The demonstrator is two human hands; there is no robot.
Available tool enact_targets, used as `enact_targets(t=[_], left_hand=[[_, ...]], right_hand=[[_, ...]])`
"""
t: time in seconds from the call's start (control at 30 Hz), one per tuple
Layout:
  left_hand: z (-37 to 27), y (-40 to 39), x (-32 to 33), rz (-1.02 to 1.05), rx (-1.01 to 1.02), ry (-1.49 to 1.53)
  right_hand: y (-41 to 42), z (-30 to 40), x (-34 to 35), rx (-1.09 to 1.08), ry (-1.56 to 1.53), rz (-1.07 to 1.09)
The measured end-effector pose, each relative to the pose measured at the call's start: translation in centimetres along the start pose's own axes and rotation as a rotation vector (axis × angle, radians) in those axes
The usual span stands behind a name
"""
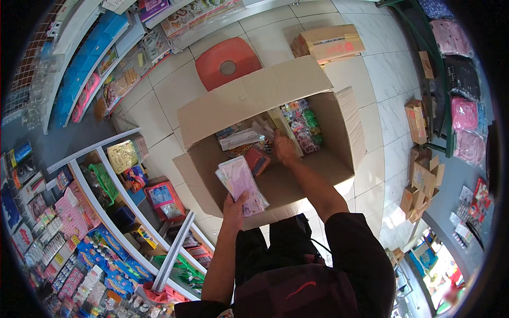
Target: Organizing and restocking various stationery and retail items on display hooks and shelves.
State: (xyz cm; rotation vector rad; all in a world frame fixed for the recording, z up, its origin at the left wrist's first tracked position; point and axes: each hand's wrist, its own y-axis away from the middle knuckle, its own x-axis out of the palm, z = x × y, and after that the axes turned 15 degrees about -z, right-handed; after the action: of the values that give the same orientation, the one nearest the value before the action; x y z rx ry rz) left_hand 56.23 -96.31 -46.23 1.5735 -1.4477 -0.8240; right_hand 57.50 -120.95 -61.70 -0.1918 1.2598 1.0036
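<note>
A large open cardboard box (254, 101) stands before me. My left hand (235, 206) grips a stack of flat pink and lilac printed packs (244, 185), thumb on top, over the box's near left side. Inside the box is my right hand (284, 148), its fingers at a blurred clear plastic packet (262, 130) that it appears to grip; the fingertips are partly hidden. Left of it lie a pale, clear-wrapped long pack (238, 139) and a reddish-brown packet (257, 161). Colourful bagged small items (300, 123) fill the box's far right part, beside a pale upright divider-like piece (281, 119).
A red plastic stool (228, 61) and a closed carton (330, 43) stand on the tiled floor beyond the box. Stocked shelves (131, 206) crowd the left. Small cartons (423, 179) and a green metal rack (443, 87) with bagged goods line the right.
</note>
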Motion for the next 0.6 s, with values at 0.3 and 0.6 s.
enact_targets(t=[0.3, 0.6], left_hand=[[-0.1, 0.4, -0.2, -0.072, 0.020, -0.030], [0.5, -0.2, -0.6, -0.039, 0.021, -0.042]], right_hand=[[-2.2, -3.0, 1.3, 0.137, -0.185, -0.156], [-1.7, -3.1, 4.9, -0.052, 0.097, -0.158]])
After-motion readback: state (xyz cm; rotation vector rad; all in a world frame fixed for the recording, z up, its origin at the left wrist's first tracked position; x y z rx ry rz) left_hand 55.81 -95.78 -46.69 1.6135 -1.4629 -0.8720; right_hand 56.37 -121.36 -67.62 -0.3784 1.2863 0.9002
